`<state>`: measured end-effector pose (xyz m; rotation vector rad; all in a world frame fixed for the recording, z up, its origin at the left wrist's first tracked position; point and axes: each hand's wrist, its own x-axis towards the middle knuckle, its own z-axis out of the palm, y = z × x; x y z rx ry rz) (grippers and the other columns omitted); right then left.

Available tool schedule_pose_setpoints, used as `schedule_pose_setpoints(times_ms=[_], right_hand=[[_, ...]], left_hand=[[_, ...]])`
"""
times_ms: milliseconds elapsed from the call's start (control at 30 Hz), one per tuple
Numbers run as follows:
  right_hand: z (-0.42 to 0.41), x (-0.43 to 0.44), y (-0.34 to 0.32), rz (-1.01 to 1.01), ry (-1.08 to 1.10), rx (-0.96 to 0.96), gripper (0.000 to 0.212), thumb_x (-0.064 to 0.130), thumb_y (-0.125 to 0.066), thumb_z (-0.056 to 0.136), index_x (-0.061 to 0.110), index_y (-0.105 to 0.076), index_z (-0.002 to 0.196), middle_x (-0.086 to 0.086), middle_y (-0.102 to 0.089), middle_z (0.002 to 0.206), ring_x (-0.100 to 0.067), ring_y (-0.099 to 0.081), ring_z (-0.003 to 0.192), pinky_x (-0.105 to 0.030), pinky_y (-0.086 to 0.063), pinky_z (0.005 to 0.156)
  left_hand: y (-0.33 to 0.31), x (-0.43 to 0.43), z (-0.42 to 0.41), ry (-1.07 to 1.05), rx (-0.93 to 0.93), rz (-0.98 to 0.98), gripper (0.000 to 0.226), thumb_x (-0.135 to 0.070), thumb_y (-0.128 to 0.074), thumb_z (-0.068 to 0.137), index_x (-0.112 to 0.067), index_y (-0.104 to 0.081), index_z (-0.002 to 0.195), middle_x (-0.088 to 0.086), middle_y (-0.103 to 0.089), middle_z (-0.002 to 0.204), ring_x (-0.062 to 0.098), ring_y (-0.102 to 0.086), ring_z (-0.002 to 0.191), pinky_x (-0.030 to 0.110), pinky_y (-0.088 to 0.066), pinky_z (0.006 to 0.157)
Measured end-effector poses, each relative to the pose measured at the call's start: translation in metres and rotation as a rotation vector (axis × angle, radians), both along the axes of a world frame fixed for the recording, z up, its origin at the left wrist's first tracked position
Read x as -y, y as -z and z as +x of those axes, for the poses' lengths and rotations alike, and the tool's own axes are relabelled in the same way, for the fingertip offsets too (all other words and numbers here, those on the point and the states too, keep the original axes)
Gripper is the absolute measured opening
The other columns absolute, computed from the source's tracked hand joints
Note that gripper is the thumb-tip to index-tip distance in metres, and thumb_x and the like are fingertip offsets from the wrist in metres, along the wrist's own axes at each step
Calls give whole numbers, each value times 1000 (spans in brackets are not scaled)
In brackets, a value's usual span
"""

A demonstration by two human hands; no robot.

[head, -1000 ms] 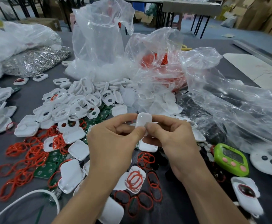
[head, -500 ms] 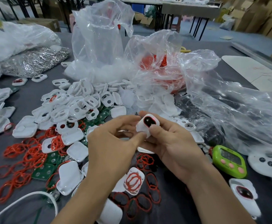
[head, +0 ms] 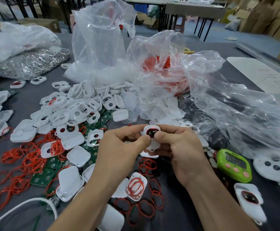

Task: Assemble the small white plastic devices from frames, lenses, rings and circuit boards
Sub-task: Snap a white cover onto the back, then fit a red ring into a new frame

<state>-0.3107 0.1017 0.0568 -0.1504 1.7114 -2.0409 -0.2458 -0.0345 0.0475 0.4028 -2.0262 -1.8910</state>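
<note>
I hold one small white device (head: pixel 153 144) between both hands, just above the grey worktop (head: pixel 202 45) and near its middle. Its dark lens, edged by a red ring, faces up at me. My left hand (head: pixel 119 147) has its fingers curled round the device's left side, with the thumb tip pressing at the lens edge. My right hand (head: pixel 181 152) grips the right side the same way, thumb on top beside the lens and fingers folded underneath. The two thumbs nearly meet over the device. Beyond my left hand lies a heap of white frames (head: pixel 79 107), and loose red rings (head: pixel 27 160) are spread across the worktop to the left, mixed with green circuit boards (head: pixel 42 178) and white shells (head: pixel 78 155). Below my hands, one shell (head: pixel 136 185) lies open side up with several red rings inside it. A finished device (head: pixel 250 199) rests near my right forearm, and a green timer (head: pixel 234 165) sits just beyond it. Crumpled clear plastic bags (head: pixel 102 39) stand behind the heap, one of them holding more red rings (head: pixel 162 64).
</note>
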Motion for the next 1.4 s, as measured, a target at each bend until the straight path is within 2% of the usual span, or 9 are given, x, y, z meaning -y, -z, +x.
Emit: schedule_pose_setpoints(times_ms=[233, 400, 500, 667, 767, 833, 1000, 1200, 1400], right_hand=[[0, -1, 0, 8, -2, -26, 27, -6, -61, 94, 10, -83, 86, -15, -79, 89, -22, -75, 74, -28, -60, 61], [3, -1, 1, 4, 1, -63, 27, -6, -62, 94, 10, -83, 89, -14, -80, 90, -20, -76, 75, -27, -60, 62], [5, 1, 2, 17, -90, -79, 27, -7, -61, 94, 12, -81, 96, -15, -79, 97, -25, -77, 87, -32, -63, 73], [9, 1, 7, 91, -157, -184, 34, -4, -64, 86, 20, -79, 105, -15, -79, 98, -33, -76, 98, -46, -62, 90], [12, 2, 6, 90, -173, -191, 39, -4, -64, 83, 20, -78, 110, -13, -80, 98, -31, -77, 97, -43, -63, 90], [12, 3, 6, 66, -155, -179, 39, -8, -63, 84, 18, -79, 109, -14, -80, 100, -32, -77, 98, -43, -63, 89], [10, 8, 0, -16, -106, -62, 49, -23, -57, 84, 17, -82, 95, -17, -79, 94, -30, -77, 86, -35, -63, 77], [9, 9, -1, -42, 97, -1, 52, -29, -53, 76, 14, -82, 74, -13, -78, 77, -24, -74, 64, -32, -63, 60], [4, 5, -1, -25, 147, -26, 41, -26, -57, 81, 10, -76, 90, -10, -79, 80, -25, -76, 71, -24, -60, 61]], left_hand=[[3, 1, 0, -13, -18, 4, 26, -30, -76, 73, -44, -82, 93, 1, -62, 66, 13, -55, 61, 35, -51, 63], [2, -1, 1, -11, -19, -12, 22, -35, -75, 75, -44, -82, 95, 2, -74, 76, 25, -67, 71, 46, -59, 72], [1, -1, -1, -75, -31, -25, 21, -38, -77, 71, -45, -82, 91, -2, -77, 83, 21, -74, 81, 45, -62, 78], [4, 4, -5, -162, -84, -61, 19, -24, -84, 71, -40, -83, 81, -5, -74, 72, 14, -67, 65, 32, -54, 61], [6, 2, -3, -177, -131, -120, 27, -9, -82, 78, -37, -82, 75, -6, -70, 64, 8, -58, 55, 21, -45, 52], [4, 1, -1, -156, -147, -94, 20, -20, -82, 76, -39, -82, 83, -7, -68, 62, 6, -56, 55, 18, -45, 54], [0, 5, -1, -131, -155, 64, 37, -20, -80, 71, -34, -80, 105, -5, -56, 63, 12, -51, 59, 18, -48, 62], [0, 7, -4, -63, -98, 143, 39, -6, -69, 71, -24, -82, 103, 8, -50, 71, 21, -45, 61, 22, -46, 59], [-2, 6, -4, -24, -80, 181, 42, -6, -65, 66, -24, -83, 98, 7, -51, 68, 18, -47, 57, 21, -45, 55]])
